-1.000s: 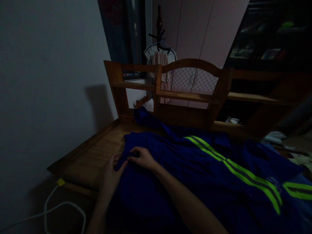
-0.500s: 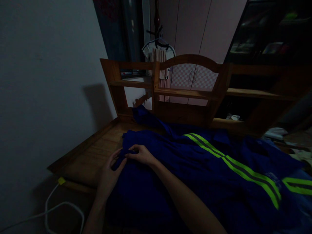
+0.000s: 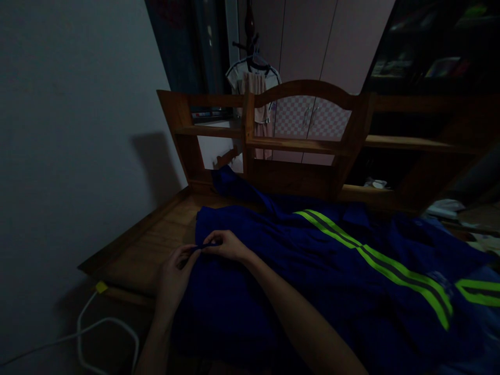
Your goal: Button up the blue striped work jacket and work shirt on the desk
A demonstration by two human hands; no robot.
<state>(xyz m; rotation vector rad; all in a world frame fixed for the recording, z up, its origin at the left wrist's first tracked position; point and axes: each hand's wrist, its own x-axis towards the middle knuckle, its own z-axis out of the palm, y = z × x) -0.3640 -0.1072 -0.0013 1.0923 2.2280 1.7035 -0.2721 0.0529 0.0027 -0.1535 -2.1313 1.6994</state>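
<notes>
Far left we've got a plain pale wall [image 3: 78, 130], with a white cable [image 3: 111, 320] looping along the bottom and a small yellow tag [image 3: 101, 287] near it; can't make out any writing on that. Next is the wooden bed [image 3: 164, 229], bare boards showing beside the wall. Our left hand [image 3: 175, 271] is at the left edge of the blue garment [image 3: 312, 276], thumb and fingers nearly closed with a bit of cloth between the tips. Our right hand [image 3: 228, 246] is right beside it, fingertips pinched on the same edge, palm slightly hollow. The garment's spread over the bed, running from the hands to the far right, kinda rumpled.

Behind it there's a shelved wooden headboard [image 3: 312, 87], and past that a dark coat rack [image 3: 250, 23] with a white shirt [image 3: 234, 78] on a hanger, then a pinkish wardrobe [image 3: 300, 52] with checkered lower panels. Yellow-green stripes [image 3: 327, 231] with a grey middle cross the garment. Further right, some pale print [image 3: 437, 278] on it, too blurry for us to read. Top right is a dark cabinet [image 3: 414, 47] with stuff on its shelves, way too dim to pick out labels.
</notes>
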